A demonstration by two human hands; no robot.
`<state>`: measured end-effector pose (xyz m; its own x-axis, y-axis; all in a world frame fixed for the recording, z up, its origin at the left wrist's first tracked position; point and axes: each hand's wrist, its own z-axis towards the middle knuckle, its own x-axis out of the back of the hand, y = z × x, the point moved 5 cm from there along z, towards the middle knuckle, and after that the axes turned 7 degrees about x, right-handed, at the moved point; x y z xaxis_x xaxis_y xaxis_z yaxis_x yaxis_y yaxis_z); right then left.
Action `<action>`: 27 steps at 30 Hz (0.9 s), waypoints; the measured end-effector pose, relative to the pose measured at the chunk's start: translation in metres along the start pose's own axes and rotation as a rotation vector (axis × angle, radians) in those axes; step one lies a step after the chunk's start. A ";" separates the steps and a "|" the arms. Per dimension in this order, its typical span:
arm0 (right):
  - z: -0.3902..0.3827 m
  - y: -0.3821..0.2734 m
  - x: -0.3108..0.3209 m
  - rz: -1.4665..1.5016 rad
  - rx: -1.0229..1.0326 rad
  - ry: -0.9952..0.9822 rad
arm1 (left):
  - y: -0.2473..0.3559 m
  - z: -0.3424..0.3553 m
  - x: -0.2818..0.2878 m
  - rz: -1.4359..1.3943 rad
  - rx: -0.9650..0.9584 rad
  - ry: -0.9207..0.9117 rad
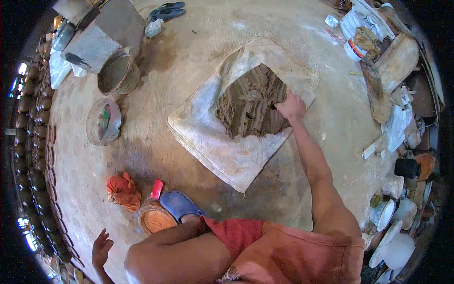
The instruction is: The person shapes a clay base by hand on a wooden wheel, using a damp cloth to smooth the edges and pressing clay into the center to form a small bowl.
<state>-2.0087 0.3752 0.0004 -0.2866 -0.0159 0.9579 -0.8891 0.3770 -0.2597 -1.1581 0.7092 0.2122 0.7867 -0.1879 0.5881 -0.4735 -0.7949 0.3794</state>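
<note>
A broad lump of wet brown clay (pixel 250 102) with ridged grooves across its top lies on a whitish woven sack (pixel 198 125) spread over the floor. My right hand (pixel 292 108) is at the clay's right edge, its fingers closed against it and the thumb pressing into the surface. Some of those fingertips are hidden by the clay and the hand itself. Away at the lower left, my left hand (pixel 101 247) hangs beside my bent knee with its fingers apart, holding nothing.
At left stand a clay-smeared bucket (pixel 118 73) and a round basin (pixel 104 122). Near my foot are a blue clog (pixel 179 204), an orange cloth bundle (pixel 124 190) and a round orange-topped piece (pixel 161 219). Rows of dark pots (pixel 35 142) line the left; clutter fills the right.
</note>
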 end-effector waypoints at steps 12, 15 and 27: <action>-0.084 0.031 -0.034 0.134 0.504 0.578 | -0.036 -0.025 -0.013 0.077 0.050 -0.060; -0.140 0.016 -0.026 0.105 0.571 0.559 | -0.039 -0.037 -0.022 0.038 0.086 -0.078; -0.021 0.035 -0.026 0.222 0.154 -0.483 | -0.071 -0.020 0.010 0.068 0.161 -0.024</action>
<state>-2.0244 0.4078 -0.0314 -0.5719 -0.3882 0.7227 -0.8203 0.2803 -0.4986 -1.1246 0.7752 0.2054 0.7650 -0.2563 0.5908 -0.4580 -0.8615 0.2193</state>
